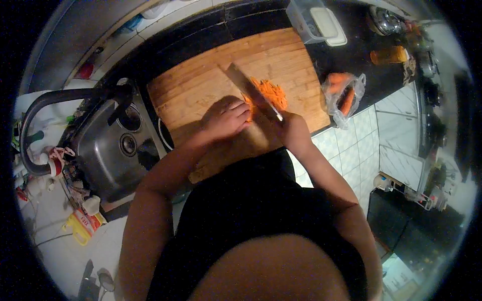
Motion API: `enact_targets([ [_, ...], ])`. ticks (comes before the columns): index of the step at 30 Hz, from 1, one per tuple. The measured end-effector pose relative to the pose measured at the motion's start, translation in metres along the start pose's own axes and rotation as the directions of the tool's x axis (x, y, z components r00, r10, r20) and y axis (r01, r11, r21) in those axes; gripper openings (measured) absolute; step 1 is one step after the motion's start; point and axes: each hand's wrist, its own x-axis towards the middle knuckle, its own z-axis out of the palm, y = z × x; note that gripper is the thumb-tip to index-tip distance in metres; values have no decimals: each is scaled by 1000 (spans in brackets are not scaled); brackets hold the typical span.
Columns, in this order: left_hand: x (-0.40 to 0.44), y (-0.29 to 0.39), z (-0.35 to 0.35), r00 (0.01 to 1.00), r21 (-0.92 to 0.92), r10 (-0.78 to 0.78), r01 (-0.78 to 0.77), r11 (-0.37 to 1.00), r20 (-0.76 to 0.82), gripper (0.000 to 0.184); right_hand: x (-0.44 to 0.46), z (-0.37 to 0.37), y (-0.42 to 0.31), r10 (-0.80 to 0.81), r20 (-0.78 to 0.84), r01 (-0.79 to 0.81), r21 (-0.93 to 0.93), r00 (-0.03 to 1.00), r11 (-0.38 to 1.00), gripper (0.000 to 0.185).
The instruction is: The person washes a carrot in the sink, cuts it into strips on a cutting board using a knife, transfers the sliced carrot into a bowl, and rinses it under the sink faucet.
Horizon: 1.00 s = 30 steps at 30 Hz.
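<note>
A wooden cutting board fills the middle of the counter. On it my left hand is closed with bent fingers over a piece of carrot, of which only a little orange shows. My right hand grips a broad-bladed kitchen knife by its handle. The blade lies slantwise just right of my left fingertips, its far end pointing up and left. Against the blade's right side rests a heap of cut carrot strips. The blade hides part of the carrot.
Right of the board, a clear plastic bag holds whole carrots. Behind it stand a plastic container, a whitish lid and an amber jar. To the left are a steel sink and a black faucet.
</note>
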Motion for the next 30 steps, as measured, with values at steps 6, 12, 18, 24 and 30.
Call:
enact_targets([
  [6, -8, -12, 34, 988, 60, 63, -55, 997, -142, 28, 9, -8, -17, -4, 155, 23, -120, 988, 993, 20],
  [12, -9, -12, 24, 974, 115, 137, -117, 986, -182, 29, 22, 9, -9, 1, 156, 16, -108, 988, 994, 26],
  [18, -2, -7, 19, 985, 67, 80, -71, 995, -153, 28, 30, 9, -3, -66, 46, 59, 153, 997, 987, 26],
  [24, -2, 9, 8, 972, 54, -103, 117, 992, -209, 21, 13, 12, 29, 78, 71, -99, 376, 994, 922, 18],
  [30, 5, 20, 14, 965, 216, -61, 119, 969, -256, 16, 7, 10, 32, 98, 29, -103, 316, 995, 943, 19],
])
